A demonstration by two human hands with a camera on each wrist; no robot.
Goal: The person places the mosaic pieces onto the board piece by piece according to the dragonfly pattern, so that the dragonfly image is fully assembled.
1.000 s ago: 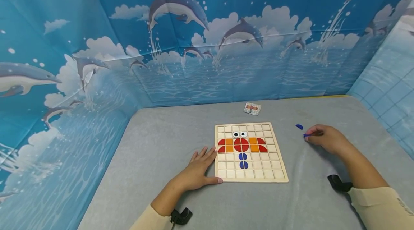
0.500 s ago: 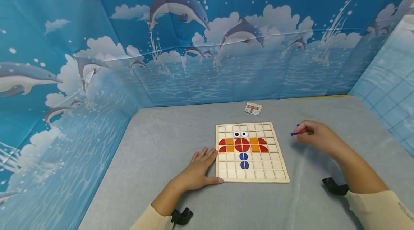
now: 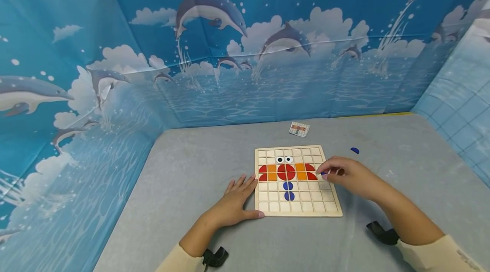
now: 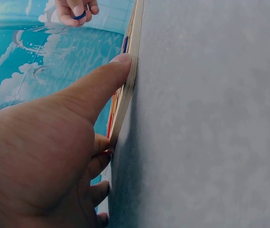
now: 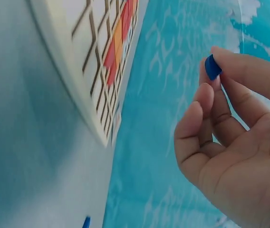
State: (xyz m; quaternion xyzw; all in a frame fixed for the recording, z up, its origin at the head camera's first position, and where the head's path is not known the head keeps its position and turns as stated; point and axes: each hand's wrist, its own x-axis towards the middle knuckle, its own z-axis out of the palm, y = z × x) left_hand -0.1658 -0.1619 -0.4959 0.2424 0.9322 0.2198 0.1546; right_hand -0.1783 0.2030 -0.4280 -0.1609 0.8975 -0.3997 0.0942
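Observation:
A square wooden grid board (image 3: 306,199) lies on the grey table, bearing a pattern of red, orange and blue flat pieces and two round eye pieces (image 3: 284,160). My left hand (image 3: 234,203) rests with spread fingers at the board's left side, its thumb on the near left corner. Between thumb and fingertips my right hand (image 3: 350,177) pinches a small blue piece (image 5: 213,68), held over the board's right edge in the head view. Another blue piece, a half-disc (image 3: 354,150), lies on the table beyond that hand.
A small pattern card (image 3: 299,129) lies behind the board, showing a similar design. The grey table (image 3: 191,157) meets a blue dolphin-print curtain (image 3: 245,93) at the back and left. A black strap device sits on each wrist.
My right hand has lifted the blue piece off the table at the right and carried it leftward to the board's right edge. The left hand stays where it was.

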